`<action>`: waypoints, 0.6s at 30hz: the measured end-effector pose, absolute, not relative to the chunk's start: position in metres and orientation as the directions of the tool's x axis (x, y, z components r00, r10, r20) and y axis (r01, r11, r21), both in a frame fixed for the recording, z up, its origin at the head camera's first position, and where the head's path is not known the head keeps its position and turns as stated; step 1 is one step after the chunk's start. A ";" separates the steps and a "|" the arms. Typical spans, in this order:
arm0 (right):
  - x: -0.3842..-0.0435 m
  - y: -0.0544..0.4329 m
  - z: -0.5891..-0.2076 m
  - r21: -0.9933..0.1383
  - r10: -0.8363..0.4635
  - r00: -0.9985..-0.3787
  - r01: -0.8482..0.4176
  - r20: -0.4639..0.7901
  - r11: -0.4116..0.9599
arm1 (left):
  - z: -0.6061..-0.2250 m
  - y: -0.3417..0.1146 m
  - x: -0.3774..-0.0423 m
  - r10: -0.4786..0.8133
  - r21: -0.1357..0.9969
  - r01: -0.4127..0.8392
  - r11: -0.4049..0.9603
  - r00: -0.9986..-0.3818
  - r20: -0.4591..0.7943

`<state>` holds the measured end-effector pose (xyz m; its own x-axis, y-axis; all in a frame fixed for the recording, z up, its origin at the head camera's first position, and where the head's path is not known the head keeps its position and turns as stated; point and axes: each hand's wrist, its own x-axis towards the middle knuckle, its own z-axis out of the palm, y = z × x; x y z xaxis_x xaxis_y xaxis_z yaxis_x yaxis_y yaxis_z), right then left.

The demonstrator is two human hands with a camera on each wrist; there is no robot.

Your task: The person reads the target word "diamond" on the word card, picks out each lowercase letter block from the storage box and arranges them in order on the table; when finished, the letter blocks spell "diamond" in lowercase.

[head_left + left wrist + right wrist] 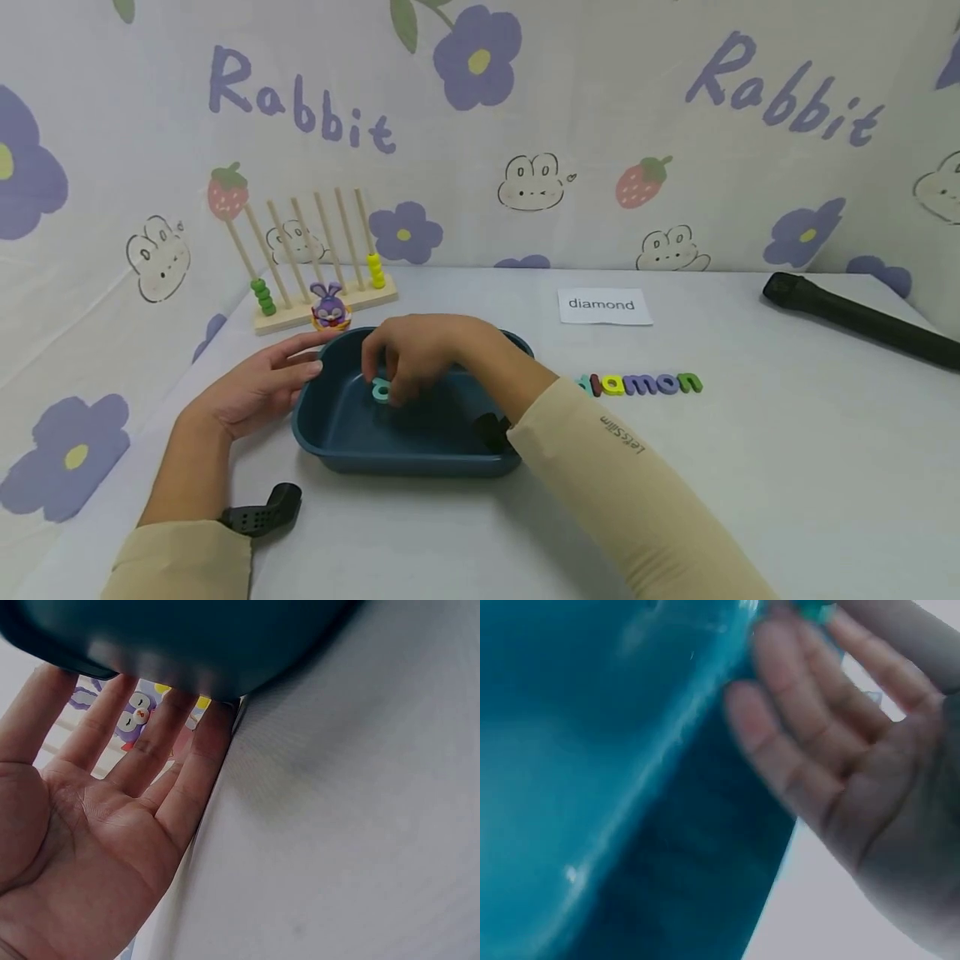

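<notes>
My right hand (420,358) reaches down into a dark teal tub (420,465). Its thumb and fingertips pinch a small turquoise letter (381,390) low inside the tub; in the right wrist view a bit of green (814,611) shows at the fingertips. My left hand (258,387) rests against the tub's left side, fingers extended. In the left wrist view those straight fingers (150,742) touch the outer wall (187,652). Right of the tub lies a row of coloured letters (641,384), its left end partly hidden by my right forearm.
Behind the tub stands a wooden bead rack (315,310) with green and yellow beads, a purple rabbit figure (330,308) before it. A card reading "diamond" (604,306) lies behind the letters. At the far right is a long black object (862,321).
</notes>
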<state>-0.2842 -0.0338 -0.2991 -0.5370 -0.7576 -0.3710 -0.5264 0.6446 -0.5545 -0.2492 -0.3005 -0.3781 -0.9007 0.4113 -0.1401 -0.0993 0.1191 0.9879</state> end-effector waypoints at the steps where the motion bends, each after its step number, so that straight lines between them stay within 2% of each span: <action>1: -0.284 -0.033 -0.296 -0.558 -0.761 -0.542 -0.530 -0.356 0.639 | -0.378 -0.300 -0.250 0.410 0.988 -0.100 0.118 -0.901 -0.140; 8: -0.283 -0.022 -0.272 -0.621 -0.787 -0.560 -0.527 -0.261 0.581 | -0.375 -0.298 -0.250 0.402 0.986 -0.111 0.121 -0.903 -0.151; 18: -0.277 0.004 -0.250 -0.629 -0.754 -0.639 -0.526 -0.153 0.573 | -0.376 -0.297 -0.249 0.404 0.987 -0.120 0.104 -0.902 -0.152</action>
